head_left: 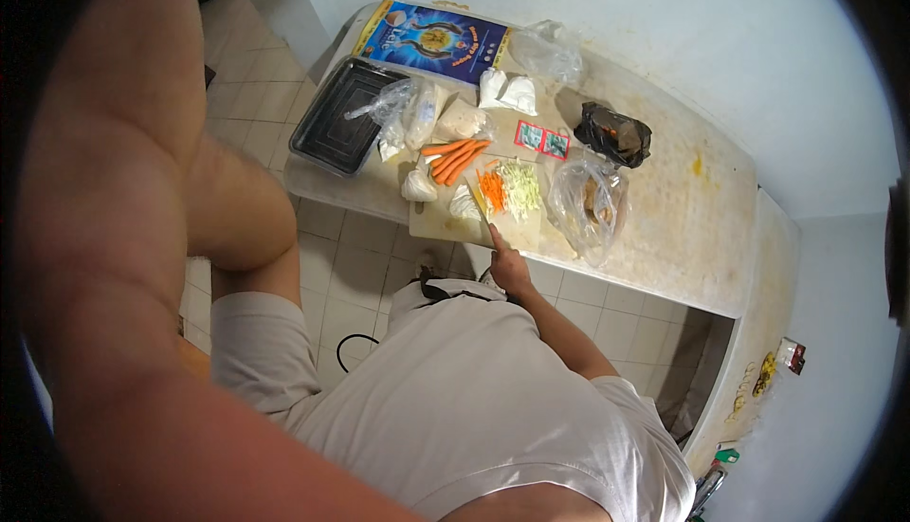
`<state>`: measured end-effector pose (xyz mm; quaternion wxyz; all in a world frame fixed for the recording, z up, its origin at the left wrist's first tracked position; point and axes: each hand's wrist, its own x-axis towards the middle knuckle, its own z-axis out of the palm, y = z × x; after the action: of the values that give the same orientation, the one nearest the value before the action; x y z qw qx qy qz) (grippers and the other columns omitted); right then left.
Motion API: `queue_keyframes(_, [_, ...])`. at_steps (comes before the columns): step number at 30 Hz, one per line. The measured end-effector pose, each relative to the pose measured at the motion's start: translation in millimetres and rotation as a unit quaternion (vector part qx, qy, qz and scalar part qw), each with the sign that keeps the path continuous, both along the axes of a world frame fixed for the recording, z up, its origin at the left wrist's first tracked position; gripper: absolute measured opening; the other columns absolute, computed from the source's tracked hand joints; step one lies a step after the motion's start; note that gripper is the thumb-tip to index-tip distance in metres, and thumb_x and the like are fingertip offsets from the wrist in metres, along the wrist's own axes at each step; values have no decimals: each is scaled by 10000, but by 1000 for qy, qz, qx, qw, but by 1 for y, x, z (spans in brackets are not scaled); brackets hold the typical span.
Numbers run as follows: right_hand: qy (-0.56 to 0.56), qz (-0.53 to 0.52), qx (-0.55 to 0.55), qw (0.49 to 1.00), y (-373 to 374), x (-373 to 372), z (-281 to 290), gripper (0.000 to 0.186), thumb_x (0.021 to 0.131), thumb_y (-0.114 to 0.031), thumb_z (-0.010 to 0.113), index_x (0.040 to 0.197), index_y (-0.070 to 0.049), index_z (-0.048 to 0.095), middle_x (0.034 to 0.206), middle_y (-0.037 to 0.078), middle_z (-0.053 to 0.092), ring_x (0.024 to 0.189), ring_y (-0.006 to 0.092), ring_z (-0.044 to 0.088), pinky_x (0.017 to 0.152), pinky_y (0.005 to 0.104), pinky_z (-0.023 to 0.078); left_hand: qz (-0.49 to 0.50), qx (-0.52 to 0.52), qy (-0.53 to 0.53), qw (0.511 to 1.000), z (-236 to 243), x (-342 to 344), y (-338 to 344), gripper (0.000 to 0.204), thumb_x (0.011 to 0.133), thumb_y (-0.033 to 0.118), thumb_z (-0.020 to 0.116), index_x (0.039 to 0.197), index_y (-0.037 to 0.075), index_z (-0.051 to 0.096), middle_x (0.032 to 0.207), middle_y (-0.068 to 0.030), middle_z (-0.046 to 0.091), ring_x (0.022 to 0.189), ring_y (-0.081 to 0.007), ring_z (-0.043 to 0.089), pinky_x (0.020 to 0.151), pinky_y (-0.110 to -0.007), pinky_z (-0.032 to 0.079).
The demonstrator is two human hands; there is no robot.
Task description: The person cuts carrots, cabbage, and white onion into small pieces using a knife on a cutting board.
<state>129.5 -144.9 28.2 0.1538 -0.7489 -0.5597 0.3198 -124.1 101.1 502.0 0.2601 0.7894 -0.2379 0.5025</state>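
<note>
Right hand point(512, 271) is reaching over the near table edge, closed, gripping what looks like a knife point(480, 201); the index finger is stretching forward along it, the handle is hiding under the hand. Left arm point(104, 181) is rising big and blurred along the left side; left hand is staying out of view, so can't tell its state.

Knife is lying over the pale cutting board point(436, 226), at the front of the table point(682, 228). Shredded carrot point(491, 190) is sitting on the board just right of the blade, pale green shreds point(520, 190) are piling right beside it. White lump point(464, 203), too small to identify, is resting just left of the blade. Whole carrots point(457, 160) are lying bunched beyond, white bulb point(418, 186) is sitting to their left.

Farther back: black tray point(332, 133) is lying at the left end, bagged pale food point(425, 116) is standing near its right side. Blue printed sheet point(436, 40) is lying along the back, two white packs point(507, 92) are sitting in front of it, crumpled clear bag point(550, 51) is lying to its right. Two red-edged packets point(541, 140) are lying mid-table. Black bag point(614, 133) is gaping open at back right; clear bag point(590, 207) is holding something brownish right of the board.
</note>
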Motion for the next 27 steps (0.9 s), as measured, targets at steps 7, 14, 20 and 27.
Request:
queue_keyframes(7, [0, -3, -23, 1000, 3, 0, 5, 676, 880, -105, 478, 1476, -250, 194, 832, 293, 633, 741, 462, 606, 696, 539, 474, 2, -14, -7, 1000, -6, -52, 55, 962, 760, 700, 513, 1434, 51, 287, 1472, -202, 279, 1358, -358, 252, 1100, -596, 169])
queue_keyframes(14, [-9, -9, -13, 1000, 1, 1, -4, 670, 874, -102, 474, 1470, -250, 207, 807, 277, 628, 713, 452, 605, 663, 540, 475, 5, -19, -18, 1000, -3, 5, -13, 953, 765, 693, 509, 1432, 49, 289, 1470, -202, 282, 1356, -358, 255, 1100, -595, 170])
queue_keyframes(20, [-21, -2, 11, 1000, -1, 0, -2, 659, 877, -100, 468, 1467, -240, 211, 789, 261, 628, 678, 440, 606, 620, 536, 481, 4, -23, -28, 999, 0, 62, -74, 945, 770, 688, 505, 1430, 47, 291, 1469, -202, 284, 1354, -358, 258, 1100, -594, 170])
queue_keyframes(27, [-11, 1, 16, 1000, 5, -1, 3, 637, 894, -112, 457, 1466, -245, 209, 851, 269, 635, 726, 435, 616, 659, 530, 489, 5, -22, -36, 999, 5, 73, -80, 936, 775, 681, 501, 1428, 44, 293, 1467, -203, 286, 1352, -358, 261, 1099, -593, 171])
